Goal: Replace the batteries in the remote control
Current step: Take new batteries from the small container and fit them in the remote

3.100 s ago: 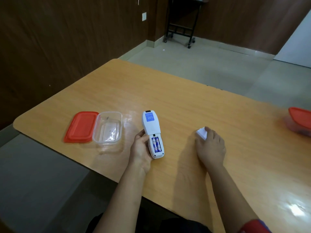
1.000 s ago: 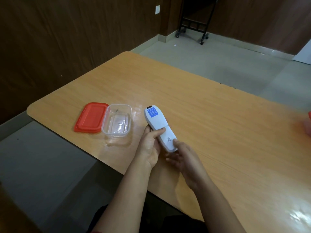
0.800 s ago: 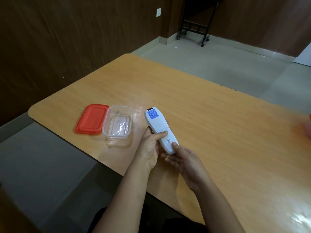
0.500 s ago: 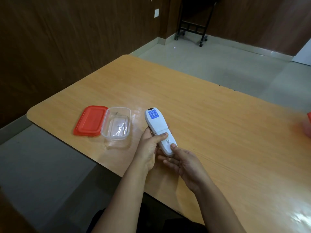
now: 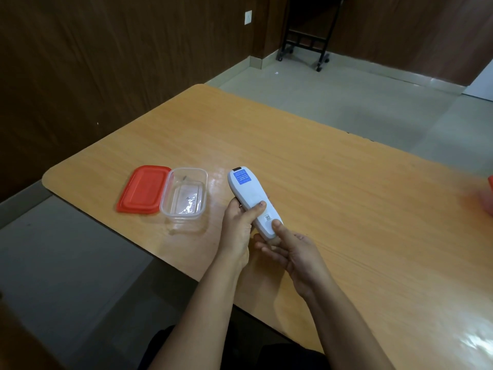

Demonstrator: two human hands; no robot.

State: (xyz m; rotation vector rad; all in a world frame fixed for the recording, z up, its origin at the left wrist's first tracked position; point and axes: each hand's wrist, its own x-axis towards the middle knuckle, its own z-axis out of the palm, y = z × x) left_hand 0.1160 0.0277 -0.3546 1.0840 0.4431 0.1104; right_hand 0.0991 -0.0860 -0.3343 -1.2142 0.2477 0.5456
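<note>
A white remote control [image 5: 248, 194] is held back side up just above the wooden table [image 5: 333, 182], a blue label near its far end. Its battery cover [image 5: 268, 221] sits closed on the near half, so no batteries show. My left hand [image 5: 240, 231] grips the remote from the left, thumb across its middle. My right hand [image 5: 290, 252] cups the near end from below, thumb pressed on the cover.
A clear plastic container [image 5: 185, 194] stands left of the remote with its red lid [image 5: 144, 189] lying beside it. Another red-lidded container [image 5: 489, 194] is cut off at the right edge. A black wheeled stand [image 5: 304, 46] is on the floor beyond.
Earlier the battery bay was open with batteries showing and my right hand held the cover on the table. Now the cover is on the remote and both hands hold it, slightly raised.
</note>
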